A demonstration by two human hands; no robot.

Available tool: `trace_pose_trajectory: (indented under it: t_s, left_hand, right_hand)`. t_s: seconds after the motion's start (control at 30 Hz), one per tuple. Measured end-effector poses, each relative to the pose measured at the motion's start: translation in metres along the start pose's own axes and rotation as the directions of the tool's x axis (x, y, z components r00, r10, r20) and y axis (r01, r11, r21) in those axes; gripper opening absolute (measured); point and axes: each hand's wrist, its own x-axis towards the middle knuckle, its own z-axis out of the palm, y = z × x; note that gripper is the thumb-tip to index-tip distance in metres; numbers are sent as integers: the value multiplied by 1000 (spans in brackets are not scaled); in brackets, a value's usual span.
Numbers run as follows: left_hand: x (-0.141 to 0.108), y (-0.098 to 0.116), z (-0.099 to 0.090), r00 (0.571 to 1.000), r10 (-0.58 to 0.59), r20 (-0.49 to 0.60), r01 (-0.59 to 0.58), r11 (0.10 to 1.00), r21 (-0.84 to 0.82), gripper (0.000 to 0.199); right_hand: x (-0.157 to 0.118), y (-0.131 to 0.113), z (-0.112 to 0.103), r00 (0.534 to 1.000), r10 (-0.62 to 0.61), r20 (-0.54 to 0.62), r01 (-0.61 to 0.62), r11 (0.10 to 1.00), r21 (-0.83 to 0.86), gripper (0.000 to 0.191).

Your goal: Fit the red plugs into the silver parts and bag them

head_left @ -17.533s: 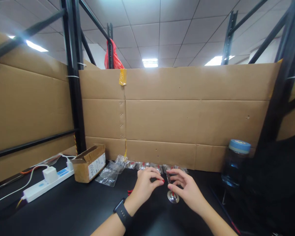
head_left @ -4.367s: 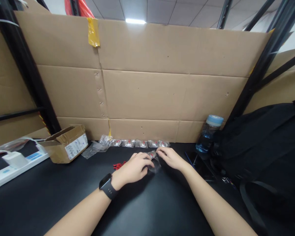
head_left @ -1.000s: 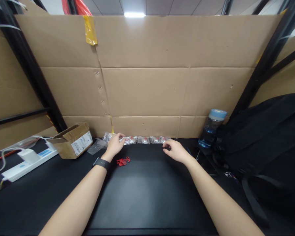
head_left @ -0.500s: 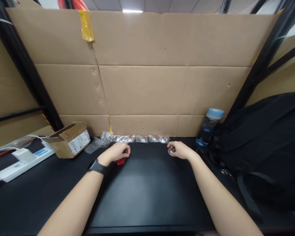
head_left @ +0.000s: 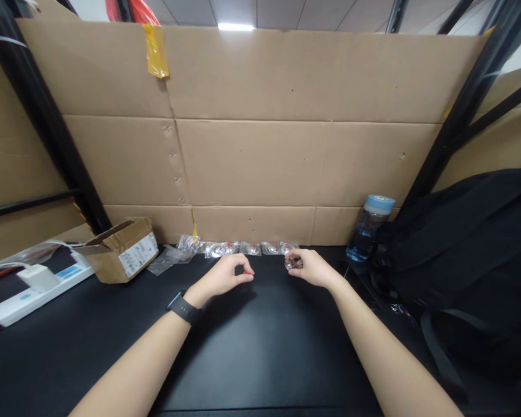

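Note:
My left hand [head_left: 224, 277], with a black watch on the wrist, hovers over the black table [head_left: 252, 359] and pinches a tiny red piece [head_left: 246, 272] between thumb and forefinger. My right hand [head_left: 309, 267] is close beside it and holds a small round shiny disc [head_left: 292, 264] at its fingertips. The two hands are a short gap apart. Just behind them a row of small clear bags with round shiny discs [head_left: 243, 249] lies along the cardboard wall [head_left: 260, 162].
An open cardboard box [head_left: 120, 249] and loose clear bags [head_left: 169, 258] sit at the back left, with a white power strip [head_left: 21, 292] further left. A blue-lidded water bottle [head_left: 368, 229] and a black backpack [head_left: 473, 249] fill the right side.
My left hand left the bag row, dropped onto the red pieces and now holds one raised towards the right. My right hand picked up a round disc and moved slightly left.

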Motion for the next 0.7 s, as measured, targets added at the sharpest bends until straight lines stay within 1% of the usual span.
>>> trace_pose_trajectory:
  t_s: [0.07,0.13,0.23,0.3,0.4,0.47,0.57,0.63,0.7]
  left_hand:
    - [0,4,1,1000,22,-2,-22,996,-88,14]
    - [0,7,2,1000,-3,0,3,989,-148,15]
    - [0,10,2,999,-51,16,52,991,-121,17]
    - [0,11,1,997,-67,31,70,993,-90,17]
    - [1,11,0,997,-75,28,77,994,-76,18]
    - [2,12,-1,997,-69,22,71,995,-75,18]
    - [3,12,2,997,-77,-24,75,995,-62,18]
    - [4,13,5,994,-68,-84,66,998,-24,17]
    - [4,15,10,987,-37,-156,44,998,40,17]
  right_hand:
    - [0,-7,5,1000,-22,13,21,996,91,33]
    - [0,-12,10,999,-45,18,42,984,173,32]
    - [0,-20,15,997,-78,0,75,959,274,32]
    - [1,-25,17,997,-80,-14,79,931,356,33]
    - [1,-34,20,998,-57,-5,51,855,515,38]
    - [1,-38,21,999,-50,5,38,805,593,40]
    - [0,-43,24,998,-59,-3,46,751,659,39]
    - [0,-45,26,998,-63,-12,53,706,706,40]
    - [-1,-47,29,998,-66,-19,57,642,765,42]
